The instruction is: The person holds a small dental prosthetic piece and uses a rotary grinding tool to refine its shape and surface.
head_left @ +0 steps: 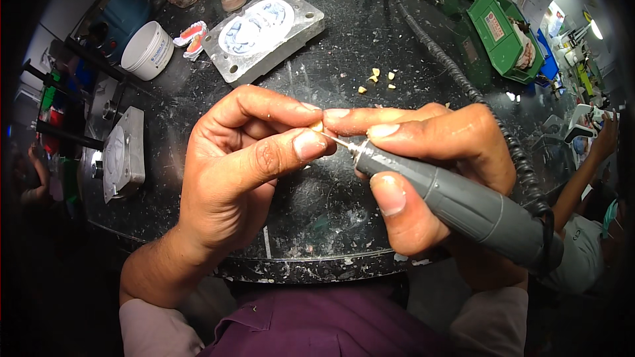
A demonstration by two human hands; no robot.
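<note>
Between the thumb and forefinger of my left hand (pixel 231 152) is pinched a small yellowish artificial tooth (pixel 318 126). My right hand (pixel 436 152) grips a dark grey rotary handpiece (pixel 456 201), its thin metal bur (pixel 342 141) pointing left and its tip at the tooth. The two forefingers meet just above the tooth. From the handpiece's rear a coiled black cable (pixel 456 73) runs up along the right. Beyond my hands, several loose yellowish teeth (pixel 374 76) lie on the black worktop (pixel 344 225). My fingers hide most of the held tooth.
At the back left lies a metal flask half (pixel 307 20) with a white plaster mould. Beside it are a red-and-white denture model (pixel 192 38) and a white tub (pixel 147 51). Another flask half (pixel 126 155) stands at left. Green bins (pixel 496 33) sit back right; another person's arm (pixel 592 158) shows at right.
</note>
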